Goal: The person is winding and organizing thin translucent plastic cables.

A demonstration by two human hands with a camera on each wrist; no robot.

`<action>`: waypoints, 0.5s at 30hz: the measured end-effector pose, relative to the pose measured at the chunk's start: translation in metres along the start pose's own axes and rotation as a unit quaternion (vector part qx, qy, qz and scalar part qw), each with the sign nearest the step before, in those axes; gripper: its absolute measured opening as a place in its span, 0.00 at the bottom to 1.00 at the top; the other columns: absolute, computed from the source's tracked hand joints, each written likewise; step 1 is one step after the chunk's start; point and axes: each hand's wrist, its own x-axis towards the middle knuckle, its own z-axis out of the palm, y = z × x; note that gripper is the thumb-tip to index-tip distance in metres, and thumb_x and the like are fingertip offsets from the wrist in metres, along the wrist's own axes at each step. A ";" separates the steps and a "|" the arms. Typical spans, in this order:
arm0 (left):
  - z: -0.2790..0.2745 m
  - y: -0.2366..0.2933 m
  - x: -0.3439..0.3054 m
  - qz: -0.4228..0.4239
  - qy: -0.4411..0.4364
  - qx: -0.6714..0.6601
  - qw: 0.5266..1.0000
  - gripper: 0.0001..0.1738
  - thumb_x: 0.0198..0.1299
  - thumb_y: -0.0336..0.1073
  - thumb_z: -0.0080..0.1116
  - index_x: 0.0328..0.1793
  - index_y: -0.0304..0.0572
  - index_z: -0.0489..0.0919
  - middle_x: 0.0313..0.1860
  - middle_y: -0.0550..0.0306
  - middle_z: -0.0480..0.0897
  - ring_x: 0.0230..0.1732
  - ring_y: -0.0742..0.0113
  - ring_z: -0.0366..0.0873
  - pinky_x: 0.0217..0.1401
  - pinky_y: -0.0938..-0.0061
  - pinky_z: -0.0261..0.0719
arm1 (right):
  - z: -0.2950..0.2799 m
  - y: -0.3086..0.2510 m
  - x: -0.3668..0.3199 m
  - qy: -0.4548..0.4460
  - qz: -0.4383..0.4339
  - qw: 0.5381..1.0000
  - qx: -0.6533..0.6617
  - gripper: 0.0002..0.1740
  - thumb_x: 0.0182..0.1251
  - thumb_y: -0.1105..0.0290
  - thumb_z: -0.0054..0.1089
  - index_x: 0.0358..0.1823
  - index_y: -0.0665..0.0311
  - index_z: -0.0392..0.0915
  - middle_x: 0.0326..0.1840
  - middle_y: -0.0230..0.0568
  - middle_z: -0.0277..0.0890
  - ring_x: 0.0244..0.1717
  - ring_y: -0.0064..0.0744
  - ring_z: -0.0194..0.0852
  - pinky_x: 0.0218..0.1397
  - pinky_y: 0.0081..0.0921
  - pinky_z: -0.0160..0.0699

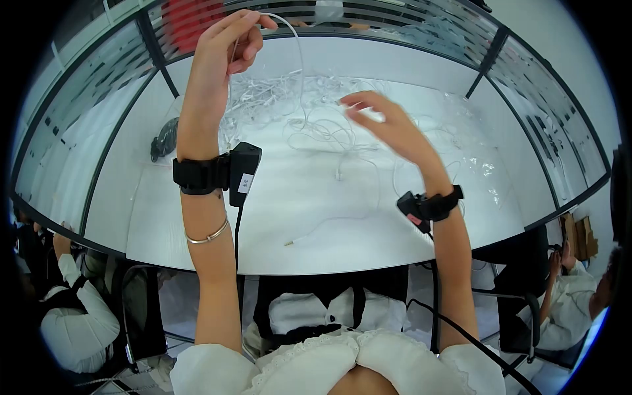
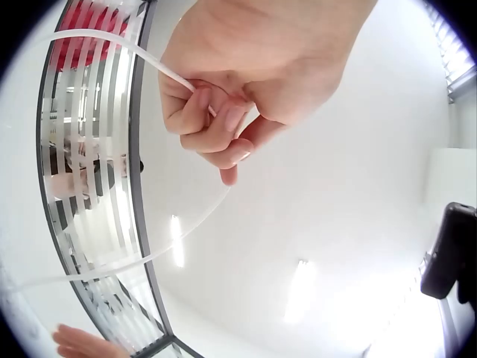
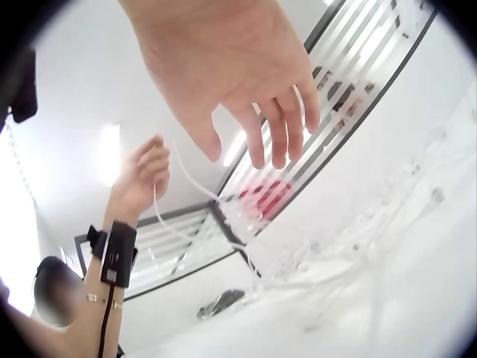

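Raised high over the far left of the table, my left hand [image 1: 220, 56] holds a thin white cable [image 1: 301, 62]. In the left wrist view, its curled fingers and thumb pinch the cable [image 2: 112, 36], which runs out on both sides of the hand. The cable hangs down toward loose white coils [image 1: 322, 135] on the tabletop. My right hand [image 1: 390, 125] is over the table right of the coils, fingers spread and nothing held; the right wrist view shows its bare palm [image 3: 223, 63]. One thin cable end with a metal plug [image 1: 288, 244] lies near the front edge.
A heap of white cables [image 1: 263, 95] and clear plastic [image 1: 484, 168] lies across the back of the white table [image 1: 191, 230]. At the left sits a dark bundle [image 1: 164, 139]. Framed partitions [image 1: 395, 47] enclose the back and sides. People sit at both sides.
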 end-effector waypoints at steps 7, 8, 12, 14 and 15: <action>0.006 0.004 0.000 0.013 0.005 0.001 1.000 0.16 0.70 0.41 0.44 0.41 0.39 0.80 0.18 0.72 0.60 0.20 0.85 0.52 0.22 0.85 0.45 | 0.056 -0.004 0.010 0.010 -0.040 0.998 -0.050 0.13 0.63 0.61 0.61 0.41 0.63 0.79 0.39 0.38 0.76 0.38 0.34 0.73 0.43 0.28 0.73; 0.005 0.005 0.000 0.018 0.016 0.001 1.000 0.16 0.70 0.41 0.44 0.41 0.38 0.80 0.18 0.71 0.61 0.20 0.85 0.52 0.22 0.85 0.45 | 0.057 -0.002 0.010 0.015 -0.042 0.998 -0.042 0.12 0.63 0.63 0.60 0.40 0.64 0.79 0.37 0.38 0.76 0.36 0.33 0.73 0.41 0.28 0.73; -0.003 0.000 0.002 0.028 0.074 -0.028 0.996 0.16 0.70 0.38 0.45 0.43 0.34 0.81 0.19 0.71 0.62 0.18 0.83 0.49 0.22 0.84 0.45 | 0.052 0.002 0.008 0.096 -0.065 0.993 -0.015 0.07 0.61 0.73 0.61 0.41 0.64 0.78 0.33 0.38 0.74 0.29 0.33 0.71 0.35 0.26 0.72; -0.009 -0.001 0.002 0.031 0.142 -0.042 0.989 0.16 0.70 0.38 0.46 0.44 0.34 0.81 0.20 0.70 0.62 0.18 0.83 0.50 0.22 0.84 0.45 | 0.045 0.001 0.010 0.142 -0.067 0.988 -0.007 0.08 0.60 0.75 0.62 0.41 0.63 0.78 0.32 0.36 0.74 0.27 0.31 0.70 0.33 0.24 0.71; -0.014 -0.002 0.002 0.032 0.175 -0.048 0.983 0.16 0.70 0.38 0.46 0.44 0.33 0.81 0.20 0.70 0.62 0.18 0.83 0.50 0.22 0.84 0.45 | 0.041 -0.002 0.009 0.156 -0.063 0.986 -0.009 0.08 0.60 0.74 0.62 0.41 0.62 0.78 0.32 0.36 0.74 0.27 0.30 0.69 0.32 0.24 0.70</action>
